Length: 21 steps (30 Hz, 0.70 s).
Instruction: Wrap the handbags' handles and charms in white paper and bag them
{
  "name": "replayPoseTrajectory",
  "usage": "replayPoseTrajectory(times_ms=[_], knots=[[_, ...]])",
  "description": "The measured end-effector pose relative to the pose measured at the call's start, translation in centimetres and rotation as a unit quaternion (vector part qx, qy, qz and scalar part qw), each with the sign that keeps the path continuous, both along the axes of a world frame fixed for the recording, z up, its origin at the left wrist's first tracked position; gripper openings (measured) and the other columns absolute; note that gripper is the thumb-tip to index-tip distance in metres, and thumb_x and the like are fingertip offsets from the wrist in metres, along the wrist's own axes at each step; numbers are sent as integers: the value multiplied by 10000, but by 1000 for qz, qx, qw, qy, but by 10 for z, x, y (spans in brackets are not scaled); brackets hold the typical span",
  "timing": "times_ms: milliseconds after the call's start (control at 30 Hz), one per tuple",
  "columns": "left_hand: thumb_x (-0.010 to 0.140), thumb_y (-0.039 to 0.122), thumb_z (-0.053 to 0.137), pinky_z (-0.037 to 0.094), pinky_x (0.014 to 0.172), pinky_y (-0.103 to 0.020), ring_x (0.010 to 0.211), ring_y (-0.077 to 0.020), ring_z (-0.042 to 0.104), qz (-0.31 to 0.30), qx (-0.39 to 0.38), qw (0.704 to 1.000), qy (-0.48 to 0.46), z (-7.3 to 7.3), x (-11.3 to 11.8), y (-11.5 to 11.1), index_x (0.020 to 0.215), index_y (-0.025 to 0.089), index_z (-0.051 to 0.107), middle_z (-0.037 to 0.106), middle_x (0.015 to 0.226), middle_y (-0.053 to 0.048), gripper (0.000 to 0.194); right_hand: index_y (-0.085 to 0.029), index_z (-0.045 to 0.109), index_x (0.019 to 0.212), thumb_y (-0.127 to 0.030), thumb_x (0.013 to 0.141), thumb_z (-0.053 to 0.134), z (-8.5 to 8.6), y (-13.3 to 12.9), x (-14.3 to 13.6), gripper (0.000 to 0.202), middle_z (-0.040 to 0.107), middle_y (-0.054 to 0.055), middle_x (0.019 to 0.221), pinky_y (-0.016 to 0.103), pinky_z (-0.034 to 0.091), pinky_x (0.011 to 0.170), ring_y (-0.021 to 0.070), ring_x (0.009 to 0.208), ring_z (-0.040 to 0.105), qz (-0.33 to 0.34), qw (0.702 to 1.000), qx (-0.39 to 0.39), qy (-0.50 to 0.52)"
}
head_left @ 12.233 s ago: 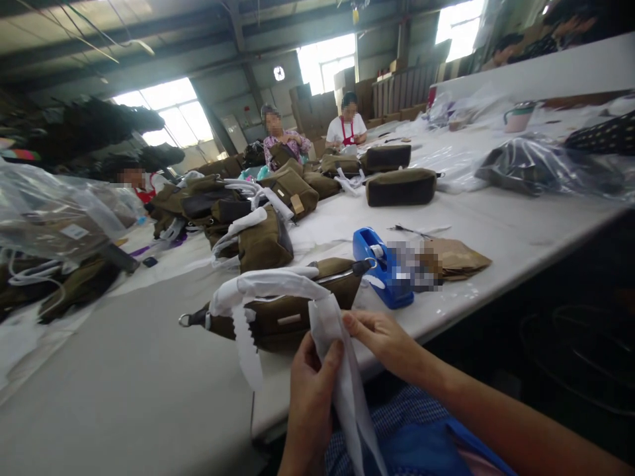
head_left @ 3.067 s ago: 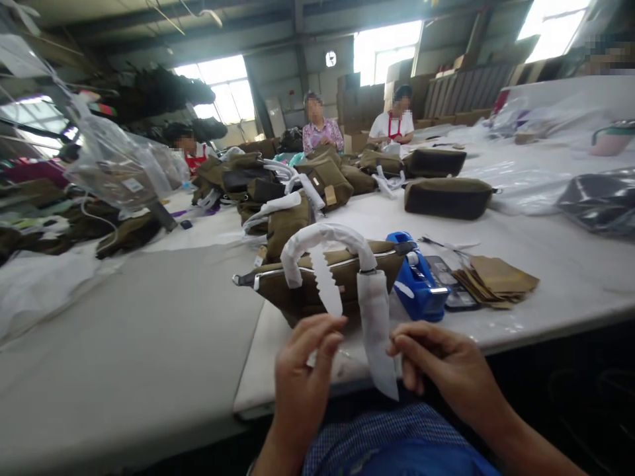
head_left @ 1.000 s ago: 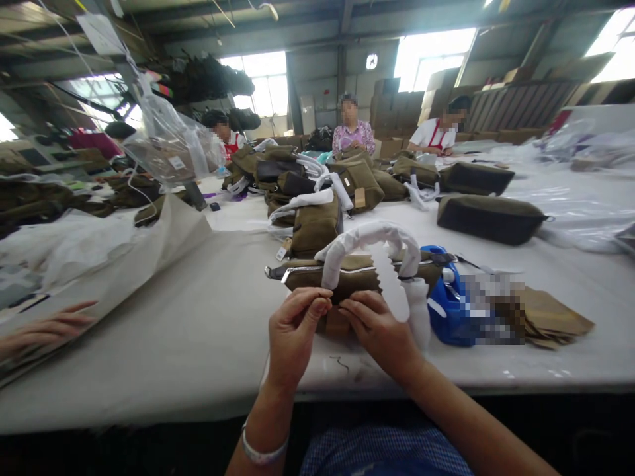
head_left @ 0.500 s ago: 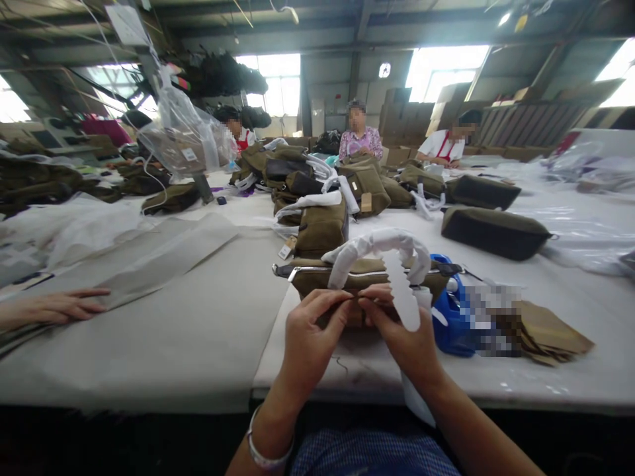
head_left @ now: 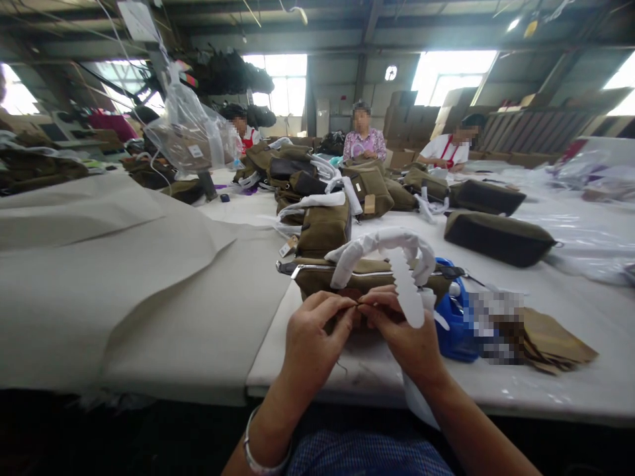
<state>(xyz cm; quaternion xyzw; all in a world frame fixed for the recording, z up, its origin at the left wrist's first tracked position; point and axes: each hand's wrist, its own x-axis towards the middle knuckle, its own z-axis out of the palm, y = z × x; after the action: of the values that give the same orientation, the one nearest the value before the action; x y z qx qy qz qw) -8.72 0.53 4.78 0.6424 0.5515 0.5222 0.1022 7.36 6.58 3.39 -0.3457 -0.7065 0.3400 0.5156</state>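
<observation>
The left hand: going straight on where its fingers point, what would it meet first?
Probably the right hand, directly facing the left hand; whether the two touch is unclear.

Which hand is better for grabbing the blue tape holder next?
Probably the right hand: it's nearer the blue tape holder. The left hand is farther; both seem to pinch something small.

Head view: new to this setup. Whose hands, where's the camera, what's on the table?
There's no machine, just a person's bare left hand and right hand, filmed by one camera worn on the head, looking forward and down. They pinch together in front of an olive bag with white-wrapped handles; what they hold is too small to tell. On the table, a blue tape dispenser stands by the bag's right end, brown paper pieces lie further right, and more olive bags are behind.
</observation>
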Motion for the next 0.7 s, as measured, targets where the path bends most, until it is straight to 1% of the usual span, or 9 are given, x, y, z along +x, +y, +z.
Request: replayPoseTrajectory(times_ms=[67,167,233,300,367,467,600,633,700], knots=[[927,190,662,506,820,-278,891,-176,675,9,3,999,34,-1,-1,0,958,211,743,730,938,-33,89,-239,757,856,-218,850,756,-1,2,2,22,718,25,906,282,578,701,176,776,686,-13,999,45,-25],[933,183,646,498,794,-301,871,-194,657,15,14,997,76,-4,1,-2,953,197,731,716,911,-43,89,-255,767,897,-149,880,712,-2,6,7,121,737,16,929,287,582,808,167,836,711,-27,982,169,-81],[939,171,631,494,774,-306,852,-196,645,14,21,996,84,-6,2,-3,951,187,723,703,892,-44,94,-247,767,925,-109,896,678,-1,8,11,167,753,18,934,270,585,817,158,847,724,-25,960,252,-116],[938,149,623,493,770,-306,846,-191,639,15,21,997,76,-7,4,-3,942,183,716,693,878,-40,99,-230,766,924,-83,902,657,3,9,12,184,764,20,919,251,592,799,152,836,734,-21,945,299,-133],[928,123,625,496,779,-301,849,-184,641,15,15,998,55,-8,6,-2,918,185,713,691,871,-32,107,-222,770,907,-80,908,639,7,9,11,193,766,21,893,247,600,774,152,809,738,-11,944,302,-128],[914,100,636,509,780,-277,835,-162,651,12,6,1000,2,-9,7,2,893,190,717,694,869,-23,123,-227,784,914,-111,920,631,9,8,8,192,766,27,893,270,615,777,169,811,742,7,961,255,-107],[935,153,647,533,821,-243,907,-145,672,-5,-2,998,-59,-12,4,1,998,212,732,713,966,-22,122,-237,769,1019,-171,926,664,0,4,11,155,772,27,979,280,625,809,181,869,750,5,979,187,-87],[945,186,646,538,838,-244,950,-149,673,7,1,998,-65,-15,1,0,1055,223,726,712,1022,-27,141,-237,756,1062,-176,929,661,-3,3,13,174,772,29,1019,280,625,831,183,893,753,-9,979,182,-91],[973,250,619,548,844,-253,980,-153,674,62,13,995,-80,-21,-4,-3,1155,243,698,696,1113,-35,198,-232,728,1134,-164,937,636,-11,0,18,228,767,38,1089,291,620,885,192,947,756,-58,977,175,-109]])
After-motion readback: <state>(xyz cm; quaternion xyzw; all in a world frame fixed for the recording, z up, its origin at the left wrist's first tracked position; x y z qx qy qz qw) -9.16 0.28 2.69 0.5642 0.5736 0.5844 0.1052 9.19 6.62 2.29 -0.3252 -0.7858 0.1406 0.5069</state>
